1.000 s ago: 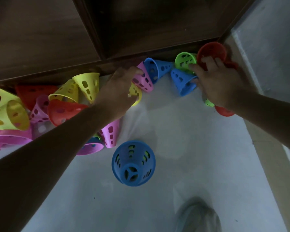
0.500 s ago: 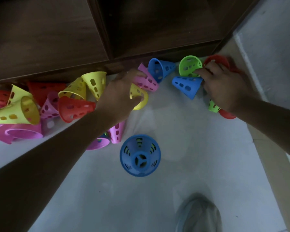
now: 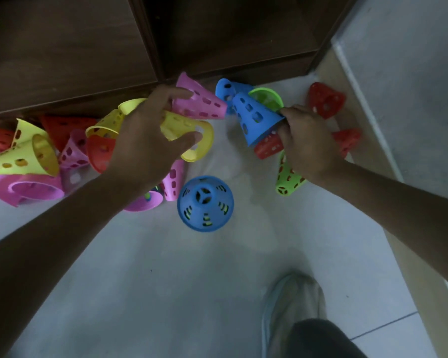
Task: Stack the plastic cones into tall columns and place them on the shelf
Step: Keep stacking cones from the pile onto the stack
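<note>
Left hand: at about 10 o'clock from the upright blue cone, fingers spread over a pink cone and thumb under a yellow cone; it grips the pair, where a second ago it was only reaching into the pile.

Right hand: at 2 o'clock, fingers curled round the wide rim of a blue cone, now lifted and tipped with its narrow end toward 11 o'clock (half a second back it lay flat on the floor).

Upright blue cone: standing on its wide end on the pale floor, centre of view, apparently the base of a column; other colours show through its slots.

Loose cones: a heap of yellow, red and pink at 9 o'clock, red cones at 1 o'clock, a green cone lying just beside the right wrist.

Shelf: dark wood at 12 o'clock, no column visible on it.

Meaning: both hands have moved from reaching to holding, so stacking onto the base looks next; shelving remains far off.
</note>
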### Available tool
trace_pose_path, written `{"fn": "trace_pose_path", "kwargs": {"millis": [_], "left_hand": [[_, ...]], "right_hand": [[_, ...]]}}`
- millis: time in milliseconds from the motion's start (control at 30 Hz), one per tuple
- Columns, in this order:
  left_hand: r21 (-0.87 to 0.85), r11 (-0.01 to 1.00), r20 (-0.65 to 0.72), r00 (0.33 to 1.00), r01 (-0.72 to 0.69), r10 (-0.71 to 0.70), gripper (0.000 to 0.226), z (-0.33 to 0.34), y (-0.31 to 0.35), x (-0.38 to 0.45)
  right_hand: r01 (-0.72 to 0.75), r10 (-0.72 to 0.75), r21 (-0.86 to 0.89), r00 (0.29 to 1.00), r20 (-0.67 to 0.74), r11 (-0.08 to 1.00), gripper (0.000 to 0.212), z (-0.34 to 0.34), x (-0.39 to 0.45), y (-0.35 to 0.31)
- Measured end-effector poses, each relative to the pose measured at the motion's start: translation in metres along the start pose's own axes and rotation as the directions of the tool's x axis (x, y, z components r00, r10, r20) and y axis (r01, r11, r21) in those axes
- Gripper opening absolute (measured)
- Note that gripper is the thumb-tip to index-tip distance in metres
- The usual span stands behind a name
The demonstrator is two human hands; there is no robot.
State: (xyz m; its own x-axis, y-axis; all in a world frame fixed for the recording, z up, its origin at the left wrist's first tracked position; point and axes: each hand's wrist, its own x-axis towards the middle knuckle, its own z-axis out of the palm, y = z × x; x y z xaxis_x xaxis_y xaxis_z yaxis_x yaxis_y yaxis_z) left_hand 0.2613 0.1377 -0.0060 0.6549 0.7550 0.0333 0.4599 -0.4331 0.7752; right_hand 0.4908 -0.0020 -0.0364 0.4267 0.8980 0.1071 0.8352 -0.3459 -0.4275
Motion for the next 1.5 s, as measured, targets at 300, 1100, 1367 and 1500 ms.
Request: {"fn": "trace_pose_path", "kwargs": {"millis": [300, 1100, 1367, 1500], "left_hand": [[-0.048, 0.995, -0.049, 0.995, -0.087, 0.084, 0.055, -0.030, 0.034, -0.016], [0.054, 0.982, 0.137, 0.975, -0.181, 0.172, 0.058, -0.081, 0.090, -0.074], [0.077, 0.981, 0.319, 0.936, -0.180, 0.147, 0.056, -0.063, 0.087, -0.070], [0.075, 0.980, 0.327, 0.933, -0.182, 0.149, 0.041, -0.076, 0.097, -0.056]], "right_hand": [[-0.338, 0.320, 0.323, 0.941, 0.111, 0.884, 0.042, -0.033, -0.041, -0.042], [-0.472, 0.402, 0.176, 0.857, 0.322, 0.864, 0.053, -0.209, -0.056, -0.116], [-0.456, 0.383, 0.162, 0.857, 0.344, 0.875, 0.048, -0.250, -0.041, -0.146], [-0.449, 0.394, 0.063, 0.836, 0.383, 0.891, 0.048, -0.249, -0.041, -0.152]]}}
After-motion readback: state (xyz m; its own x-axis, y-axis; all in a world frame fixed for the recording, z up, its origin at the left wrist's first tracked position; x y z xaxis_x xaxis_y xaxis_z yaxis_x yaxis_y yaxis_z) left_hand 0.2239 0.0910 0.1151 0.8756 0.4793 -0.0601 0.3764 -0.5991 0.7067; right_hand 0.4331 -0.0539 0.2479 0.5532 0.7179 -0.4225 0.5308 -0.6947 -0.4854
